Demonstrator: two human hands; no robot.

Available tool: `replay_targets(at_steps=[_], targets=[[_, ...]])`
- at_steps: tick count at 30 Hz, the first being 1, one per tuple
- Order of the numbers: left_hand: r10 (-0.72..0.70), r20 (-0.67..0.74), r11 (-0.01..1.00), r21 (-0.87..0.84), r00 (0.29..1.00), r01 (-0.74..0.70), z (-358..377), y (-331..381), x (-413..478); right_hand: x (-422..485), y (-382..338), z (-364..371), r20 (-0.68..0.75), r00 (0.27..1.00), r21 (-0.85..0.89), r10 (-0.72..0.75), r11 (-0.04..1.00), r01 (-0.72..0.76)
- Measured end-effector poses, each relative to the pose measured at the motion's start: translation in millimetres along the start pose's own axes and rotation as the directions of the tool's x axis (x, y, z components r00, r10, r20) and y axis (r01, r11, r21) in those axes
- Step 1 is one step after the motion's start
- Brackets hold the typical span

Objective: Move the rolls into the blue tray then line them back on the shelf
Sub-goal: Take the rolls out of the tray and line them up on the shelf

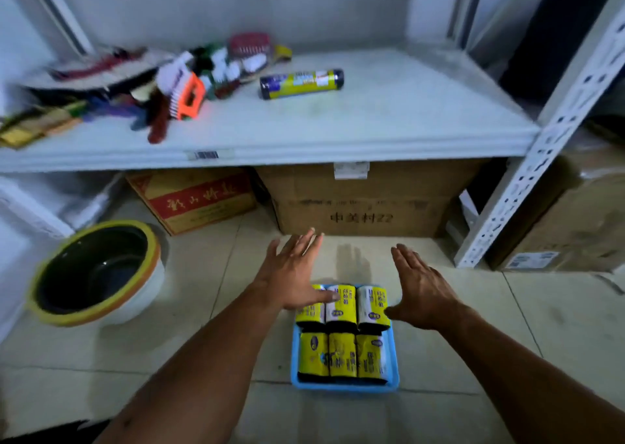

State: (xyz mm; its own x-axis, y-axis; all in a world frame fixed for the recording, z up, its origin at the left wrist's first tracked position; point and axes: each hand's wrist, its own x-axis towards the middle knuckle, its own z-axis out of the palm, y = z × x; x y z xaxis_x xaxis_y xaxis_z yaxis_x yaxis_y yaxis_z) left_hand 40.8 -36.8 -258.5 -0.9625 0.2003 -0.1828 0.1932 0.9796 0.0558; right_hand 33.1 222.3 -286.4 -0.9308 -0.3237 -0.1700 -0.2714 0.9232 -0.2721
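A blue tray [394, 364] sits on the tiled floor below me, packed with several yellow-labelled rolls [341, 354] in two rows. One more roll [302, 83] lies on its side on the white shelf [389, 118]. My left hand [294, 271] hovers over the tray's far left corner, fingers straight and spread, holding nothing. My right hand [421, 291] is raised beside the tray's far right corner, fingers straight, also holding nothing.
A heap of brushes [182, 84] covers the shelf's left part. Under the shelf stand a red-printed carton [196, 200] and a large cardboard box [365, 200]. A stack of basins [94, 271] sits on the floor at left. A perforated shelf post [527, 172] rises at right.
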Motion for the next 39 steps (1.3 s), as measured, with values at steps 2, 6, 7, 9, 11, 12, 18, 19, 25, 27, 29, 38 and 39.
replay_targets(at_steps=[2,6,7,9,11,12,18,19,25,27,29,38,39], targets=[[0.002,-0.056,1.0,0.025,0.998,-0.001,-32,-2,-10,-2,-14,-29,-0.064,0.998,-0.025,-0.008,1.0,0.007],[-0.005,-0.164,1.0,0.03,0.986,0.01,-86,-3,-25,-7,-45,-87,-0.159,0.986,-0.046,-0.058,0.998,0.051],[-0.005,-0.196,1.0,0.021,0.981,0.009,-96,-3,-28,-8,-52,-98,-0.181,0.981,-0.046,-0.071,0.997,0.064],[-0.003,-0.263,1.0,0.006,0.965,0.005,-112,-6,-29,-6,-63,-117,-0.21,0.973,-0.051,-0.092,0.995,0.084],[-0.009,-0.323,1.0,0.003,0.946,0.011,-129,-8,-27,1,-73,-134,-0.234,0.966,-0.06,-0.113,0.993,0.101],[-0.013,-0.358,1.0,0.004,0.934,0.016,-136,-10,-24,7,-78,-141,-0.241,0.963,-0.06,-0.119,0.992,0.108],[-0.152,-0.476,0.984,-0.155,0.866,0.087,-165,-34,32,74,-90,-170,-0.37,0.923,0.073,-0.108,0.987,0.144],[-0.193,-0.485,0.974,-0.198,0.853,0.108,-169,-38,41,83,-91,-175,-0.387,0.916,0.074,-0.11,0.986,0.149],[-0.398,-0.501,0.9,-0.377,0.768,0.22,-183,-76,144,189,-83,-191,-0.385,0.922,0.151,-0.033,0.984,0.098],[-0.448,-0.482,0.861,-0.46,0.753,0.217,-186,-83,171,217,-84,-198,-0.38,0.925,0.217,0.023,0.974,0.065],[-0.499,-0.457,0.807,-0.553,0.736,0.205,-190,-88,189,237,-88,-205,-0.373,0.925,0.294,0.073,0.955,0.044],[-0.541,-0.401,0.755,-0.618,0.739,0.218,-199,-96,213,273,-94,-219,-0.361,0.925,0.434,0.117,0.899,0.056],[-0.545,-0.395,0.752,-0.62,0.74,0.223,-200,-94,213,274,-95,-219,-0.345,0.93,0.451,0.124,0.891,0.049]])
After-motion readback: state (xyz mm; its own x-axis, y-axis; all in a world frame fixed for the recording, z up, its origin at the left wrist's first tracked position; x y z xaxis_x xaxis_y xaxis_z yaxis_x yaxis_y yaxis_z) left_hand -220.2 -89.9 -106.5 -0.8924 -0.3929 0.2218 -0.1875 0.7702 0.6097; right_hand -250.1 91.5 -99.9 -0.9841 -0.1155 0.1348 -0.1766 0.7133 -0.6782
